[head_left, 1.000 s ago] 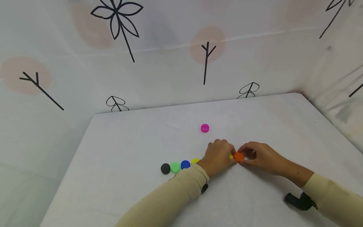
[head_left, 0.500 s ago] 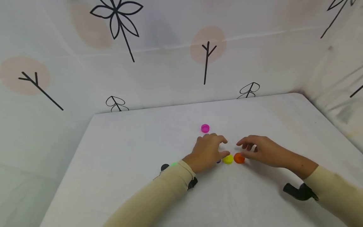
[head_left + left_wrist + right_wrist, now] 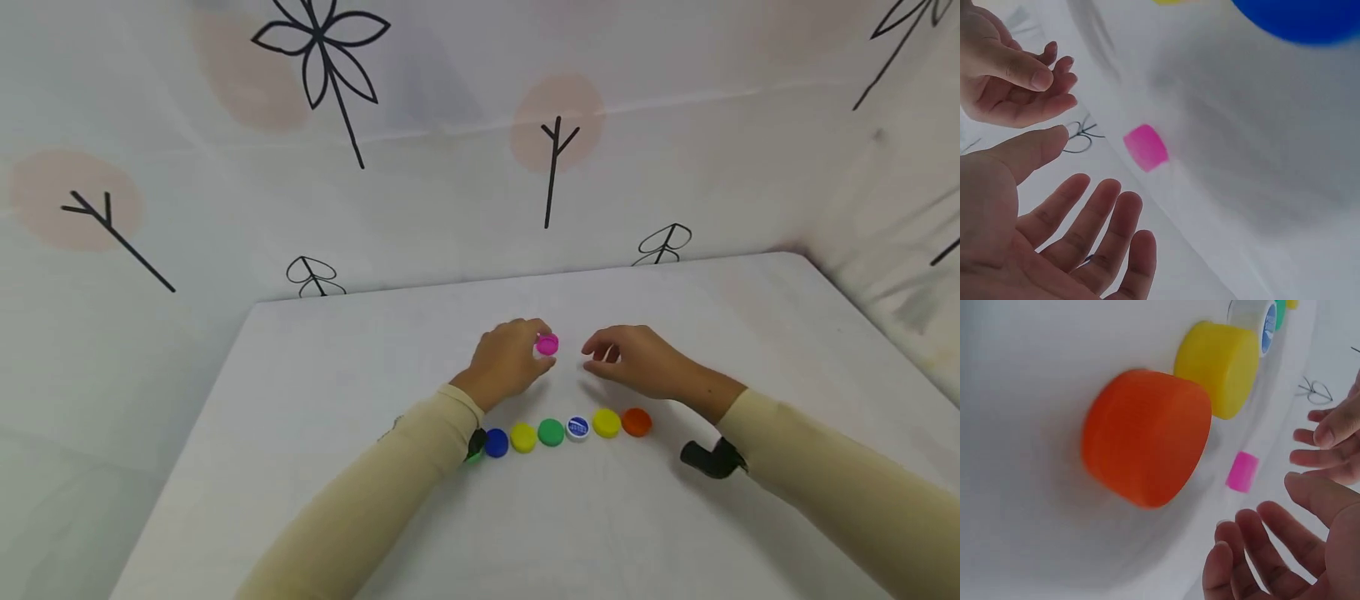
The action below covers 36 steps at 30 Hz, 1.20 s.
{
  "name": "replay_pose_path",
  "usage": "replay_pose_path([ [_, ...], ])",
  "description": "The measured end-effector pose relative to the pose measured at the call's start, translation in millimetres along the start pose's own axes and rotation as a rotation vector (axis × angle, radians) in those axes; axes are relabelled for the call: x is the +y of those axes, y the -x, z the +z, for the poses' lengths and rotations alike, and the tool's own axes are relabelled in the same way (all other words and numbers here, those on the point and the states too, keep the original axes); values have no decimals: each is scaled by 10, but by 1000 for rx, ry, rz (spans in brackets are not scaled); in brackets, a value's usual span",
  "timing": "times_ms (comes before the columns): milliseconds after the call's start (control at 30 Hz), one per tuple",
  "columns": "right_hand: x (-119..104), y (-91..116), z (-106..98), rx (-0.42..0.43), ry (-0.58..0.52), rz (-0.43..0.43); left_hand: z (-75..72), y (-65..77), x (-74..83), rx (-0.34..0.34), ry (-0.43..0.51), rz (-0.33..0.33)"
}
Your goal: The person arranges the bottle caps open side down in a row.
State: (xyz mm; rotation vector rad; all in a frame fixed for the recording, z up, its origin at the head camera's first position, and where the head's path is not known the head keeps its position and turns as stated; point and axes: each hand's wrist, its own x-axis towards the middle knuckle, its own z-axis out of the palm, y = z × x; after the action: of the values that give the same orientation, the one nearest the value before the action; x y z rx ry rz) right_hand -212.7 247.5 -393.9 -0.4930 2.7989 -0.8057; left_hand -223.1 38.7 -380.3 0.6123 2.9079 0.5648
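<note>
A pink bottle cap [image 3: 548, 344] lies on the white cloth toward the back of the table. My left hand [image 3: 506, 358] is just left of it, thumb and fingers spread around its near side. In the left wrist view, a gap shows between that hand's fingers and the pink cap [image 3: 1146, 148]. To the right of the cap hovers my right hand [image 3: 633, 360], fingers loosely bent with nothing between them. Nearer me runs a row of caps, ending on the right with a yellow cap [image 3: 606, 422] and an orange cap [image 3: 637, 422].
Further left in the row are a white cap with blue print [image 3: 577, 428], a green cap [image 3: 551, 432], a yellow cap [image 3: 523, 437] and a blue cap [image 3: 497, 443]. A light green cap [image 3: 474, 457] is partly behind the left wrist camera. Patterned cloth [image 3: 435, 192] hangs behind the table.
Both hands have let go of the row's right end, leaving the orange cap beside the yellow one. They have moved back and left to either side of the pink cap.
</note>
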Motion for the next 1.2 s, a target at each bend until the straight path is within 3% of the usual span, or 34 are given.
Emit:
replay_pose_path([
  [200,-77,-227,65,-12,-5,39,18,-101,-82,-33,-21,-65],
  [533,-102,-482,125,-21,26,75,105,-226,-109,-79,-59,-84],
  [733,-107,-556,175,-49,14,84,152,-222,-133,-98,-64,-102],
  [1200,-178,-604,213,-61,44,101,167,-224,-177,-100,-95,-63],
])
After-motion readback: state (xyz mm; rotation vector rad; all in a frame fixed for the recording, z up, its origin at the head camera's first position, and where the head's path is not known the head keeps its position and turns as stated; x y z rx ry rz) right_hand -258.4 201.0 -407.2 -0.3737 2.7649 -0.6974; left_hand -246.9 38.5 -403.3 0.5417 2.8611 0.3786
